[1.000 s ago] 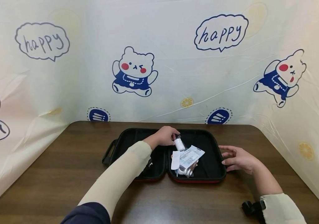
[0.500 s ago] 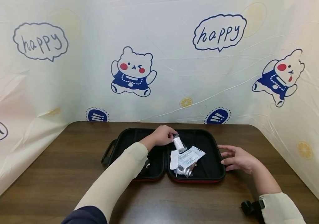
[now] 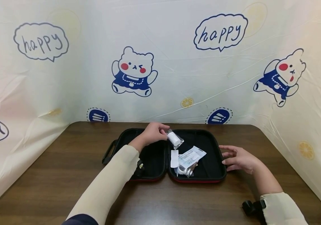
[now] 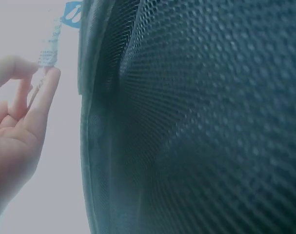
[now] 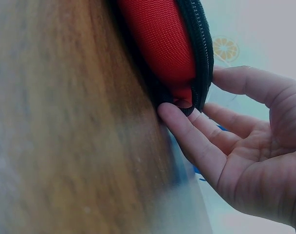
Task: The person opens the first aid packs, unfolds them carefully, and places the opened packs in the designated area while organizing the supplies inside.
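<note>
My left hand pinches the end of a clear wrapper around a white bandage roll. The roll is tilted over the back of the case's middle fold. In the left wrist view, thumb and fingertips meet at the lower end of the printed wrapper. The black-lined case lies unfolded, its two halves side by side. My right hand touches the right side of the case with spread, fairly straight fingers. In the right wrist view, its fingertips rest at the zipper edge of the red shell.
A printed white packet, a small white box and other clear-wrapped items lie in the right half of the case. A carry handle sticks out at the left. A patterned cloth hangs behind the wooden table.
My left hand has moved left with the bandage roll, drawing it away from the other packets towards the fold of the case. My right hand has stayed at the case's right side.
</note>
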`<state>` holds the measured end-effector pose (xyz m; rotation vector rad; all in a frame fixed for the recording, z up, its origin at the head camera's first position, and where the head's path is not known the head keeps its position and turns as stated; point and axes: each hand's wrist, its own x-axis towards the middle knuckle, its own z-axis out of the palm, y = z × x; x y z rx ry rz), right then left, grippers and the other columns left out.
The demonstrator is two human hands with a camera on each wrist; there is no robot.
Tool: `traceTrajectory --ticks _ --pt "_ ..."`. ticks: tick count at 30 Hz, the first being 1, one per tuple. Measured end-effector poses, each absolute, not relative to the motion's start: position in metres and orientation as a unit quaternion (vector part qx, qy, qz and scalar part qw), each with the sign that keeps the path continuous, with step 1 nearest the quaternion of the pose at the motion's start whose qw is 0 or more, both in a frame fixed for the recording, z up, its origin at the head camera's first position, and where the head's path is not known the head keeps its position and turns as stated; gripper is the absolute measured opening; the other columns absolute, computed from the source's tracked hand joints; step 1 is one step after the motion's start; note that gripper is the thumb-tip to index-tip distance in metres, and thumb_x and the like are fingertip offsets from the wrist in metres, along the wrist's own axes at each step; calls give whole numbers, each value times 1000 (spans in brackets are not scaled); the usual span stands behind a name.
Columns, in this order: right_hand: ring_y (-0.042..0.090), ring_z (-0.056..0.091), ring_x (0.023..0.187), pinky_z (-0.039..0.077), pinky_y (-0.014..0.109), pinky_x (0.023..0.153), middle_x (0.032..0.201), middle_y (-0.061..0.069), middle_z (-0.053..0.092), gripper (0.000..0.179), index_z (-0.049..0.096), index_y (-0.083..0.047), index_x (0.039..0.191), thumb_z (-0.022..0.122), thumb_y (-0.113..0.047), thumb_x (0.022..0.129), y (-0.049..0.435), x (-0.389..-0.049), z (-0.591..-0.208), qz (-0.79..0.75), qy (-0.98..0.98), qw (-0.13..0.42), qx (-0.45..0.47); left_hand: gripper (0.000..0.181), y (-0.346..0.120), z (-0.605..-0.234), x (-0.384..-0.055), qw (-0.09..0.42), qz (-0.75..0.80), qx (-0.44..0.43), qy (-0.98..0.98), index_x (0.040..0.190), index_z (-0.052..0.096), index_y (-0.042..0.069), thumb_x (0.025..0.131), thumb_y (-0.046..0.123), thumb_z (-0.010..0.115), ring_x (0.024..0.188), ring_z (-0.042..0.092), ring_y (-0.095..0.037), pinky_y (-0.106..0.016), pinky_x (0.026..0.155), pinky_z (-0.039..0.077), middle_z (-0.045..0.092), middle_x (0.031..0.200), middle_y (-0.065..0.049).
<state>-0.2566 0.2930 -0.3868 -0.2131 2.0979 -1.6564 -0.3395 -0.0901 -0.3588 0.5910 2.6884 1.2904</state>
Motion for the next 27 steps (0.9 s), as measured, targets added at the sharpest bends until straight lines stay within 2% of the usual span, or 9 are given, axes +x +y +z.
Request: traceTrajectory --ticks 4,11,19,21,25,27 --pt "26 63 95 56 46 82 128 25 52 79 23 4 150 70 -2 87 294 -257 -387 -601 762 227 -76 48 -103 -358 -337 49 442 181 877 131 63 11 84 5 71 64 51 -19 -27 61 46 56 69 -6" --pt "25 63 95 57 46 81 128 24 53 79 21 5 150 69 -2 88 294 -257 -387 -606 756 231 -89 33 -127 -356 -331 39 468 151 870 117 73 14 85 9 71 78 54 -23 -31 70 49 62 85 -8" --pt "25 63 95 56 46 81 131 28 49 79 20 5 151 69 -2 88 293 -256 -385 -606 755 234 -89 28 -148 -349 -319 29 499 139 855 114 73 12 86 13 74 90 53 -26 -34 79 50 61 98 -10" --pt "25 63 95 56 46 81 131 28 48 79 20 5 151 69 -2 88 293 -256 -385 -606 755 234 -89 28 -153 -349 -317 34 509 142 848 114 73 11 86 12 75 94 55 -27 -35 83 52 62 104 -11" --pt "25 63 95 57 45 81 131 27 49 79 20 5 150 69 -2 88 293 -255 -385 -606 755 232 -92 29 -161 -348 -314 47 533 161 829 114 70 6 86 8 75 104 61 -27 -40 93 52 60 128 -10" --pt "25 63 95 57 45 81 131 27 49 79 20 5 150 68 -2 88 293 -255 -385 -606 755 232 -93 29 -164 -348 -312 53 543 167 821 113 69 4 85 5 75 106 62 -28 -42 94 51 59 133 -10"
